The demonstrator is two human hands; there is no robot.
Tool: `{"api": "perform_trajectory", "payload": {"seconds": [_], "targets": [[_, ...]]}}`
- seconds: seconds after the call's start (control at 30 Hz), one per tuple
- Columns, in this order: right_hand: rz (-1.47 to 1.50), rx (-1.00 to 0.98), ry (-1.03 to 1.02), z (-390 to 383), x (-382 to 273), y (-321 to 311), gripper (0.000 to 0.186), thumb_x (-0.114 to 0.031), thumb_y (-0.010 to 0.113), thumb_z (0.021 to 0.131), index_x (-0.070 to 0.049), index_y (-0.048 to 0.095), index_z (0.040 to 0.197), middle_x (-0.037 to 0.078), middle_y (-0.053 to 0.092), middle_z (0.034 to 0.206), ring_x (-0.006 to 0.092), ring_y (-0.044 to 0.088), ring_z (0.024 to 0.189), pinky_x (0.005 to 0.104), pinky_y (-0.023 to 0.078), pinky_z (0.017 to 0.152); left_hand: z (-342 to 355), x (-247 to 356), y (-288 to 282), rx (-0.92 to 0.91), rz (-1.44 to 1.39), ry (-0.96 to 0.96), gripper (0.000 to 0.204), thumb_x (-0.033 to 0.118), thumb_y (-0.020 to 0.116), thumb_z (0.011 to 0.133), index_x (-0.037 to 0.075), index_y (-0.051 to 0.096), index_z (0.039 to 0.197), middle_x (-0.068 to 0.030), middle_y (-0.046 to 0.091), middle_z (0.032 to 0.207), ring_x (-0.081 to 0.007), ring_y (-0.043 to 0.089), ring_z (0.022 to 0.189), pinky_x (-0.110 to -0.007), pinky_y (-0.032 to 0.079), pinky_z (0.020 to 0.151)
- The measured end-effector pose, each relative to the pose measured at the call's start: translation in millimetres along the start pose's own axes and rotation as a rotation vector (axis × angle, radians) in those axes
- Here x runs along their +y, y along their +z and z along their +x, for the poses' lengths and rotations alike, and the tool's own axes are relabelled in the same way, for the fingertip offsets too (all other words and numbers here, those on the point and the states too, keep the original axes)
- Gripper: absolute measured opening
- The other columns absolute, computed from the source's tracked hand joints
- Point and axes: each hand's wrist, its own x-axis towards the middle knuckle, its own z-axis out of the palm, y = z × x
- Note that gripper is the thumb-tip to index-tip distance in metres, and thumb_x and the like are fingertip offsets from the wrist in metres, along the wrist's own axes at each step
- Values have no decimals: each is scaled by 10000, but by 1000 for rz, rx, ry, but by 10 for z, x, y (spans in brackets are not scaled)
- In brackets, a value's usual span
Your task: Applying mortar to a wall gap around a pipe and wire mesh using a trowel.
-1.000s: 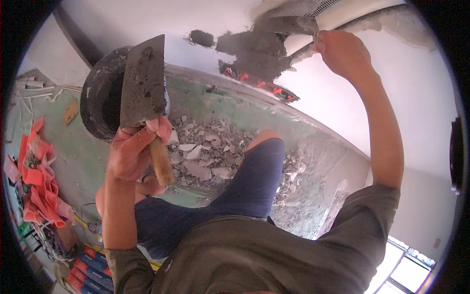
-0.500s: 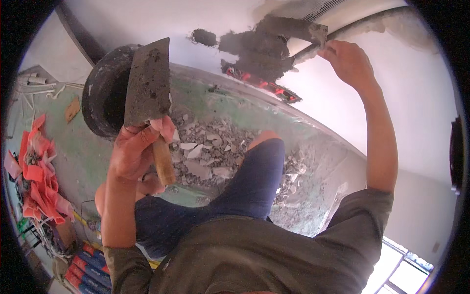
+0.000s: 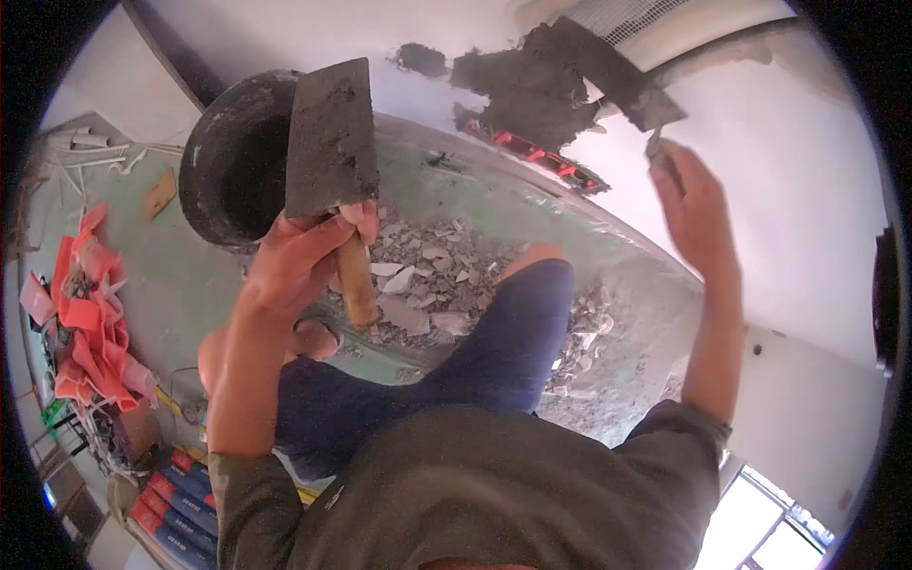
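Observation:
In my left hand (image 3: 302, 255) is a broad flat trowel (image 3: 332, 142) by its wooden handle (image 3: 356, 285), blade up and smeared with grey mortar. Its blade overlaps the rim of a black bucket (image 3: 204, 180). My right hand (image 3: 698, 214) grips the handle of a second trowel (image 3: 617, 71), whose long blade slants across the white wall. That blade's upper end lies over a patch of wet grey mortar (image 3: 518, 90). Along the patch's lower edge runs a row of red electrical boxes (image 3: 537, 155), partly smeared. A smaller mortar spot (image 3: 421, 60) sits to the left.
Rubble (image 3: 427, 275) is heaped on the floor by my bent knee (image 3: 518, 313). To the left lie crumpled pink-red sheets (image 3: 90, 323) and stacked red and blue bags (image 3: 176, 508). Mesh (image 3: 646, 19) covers part of the wall above the patch. A bright window (image 3: 760, 522) is at lower right.
My right hand has moved lower, and its trowel has swung from nearly level to a steep slant. The left hand's trowel and the bucket appear further right as the view has shifted.

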Motion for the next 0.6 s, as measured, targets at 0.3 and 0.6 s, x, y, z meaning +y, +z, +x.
{"api": "perform_trajectory", "payload": {"seconds": [0.3, 0.6], "targets": [[900, -346, 609, -655, -208, 2102, 256, -235, 553, 901, -1, 539, 1003, 175, 606, 847, 304, 613, 751, 389, 481, 634, -19, 22, 61, 91, 78, 76, 117, 82, 578, 898, 46, 612, 1004, -67, 603, 956, -185, 541, 917, -330, 409, 870], [1894, -214, 1402, -346, -1052, 4343, 212, -280, 520, 925, -69, 530, 925, 60, 542, 703, 182, 523, 561, 290, 436, 463, -197, 96, 130, 185, 88, 98, 75, 86, 593, 853, 74, 580, 927, -46, 518, 866, -214, 474, 848, -325, 404, 738]]}}
